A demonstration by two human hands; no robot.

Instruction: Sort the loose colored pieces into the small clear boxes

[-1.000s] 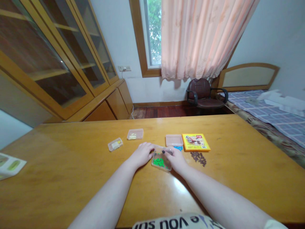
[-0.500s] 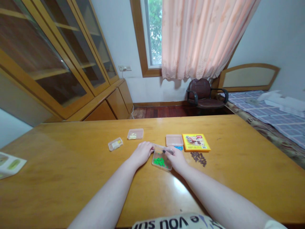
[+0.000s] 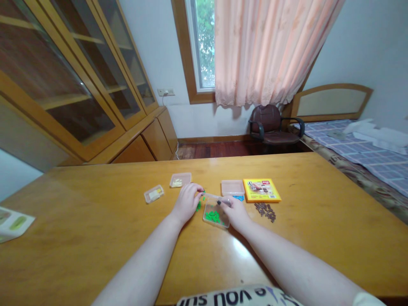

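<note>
A small clear plastic box [image 3: 215, 215] holding several green pieces lies on the wooden table [image 3: 95, 221] in front of me. My right hand [image 3: 235, 211] rests on the box's right side, fingers curled on its far edge. My left hand [image 3: 187, 200] is just left of the box, fingers bent in a pinch over a few loose green pieces [image 3: 199, 205] on the table; what the fingertips hold is too small to make out.
Two small clear boxes with pale pieces [image 3: 154, 193] [image 3: 180, 179] lie to the left. A pinkish box [image 3: 233, 187], blue pieces [image 3: 238, 197], a yellow packet [image 3: 261, 189] and a pile of brown pieces [image 3: 265, 211] lie to the right. A paper sheet [image 3: 12, 222] sits far left.
My left hand has lifted off the box's left edge and drawn slightly left and away, uncovering loose green pieces beside the box. The right hand and box stay put.
</note>
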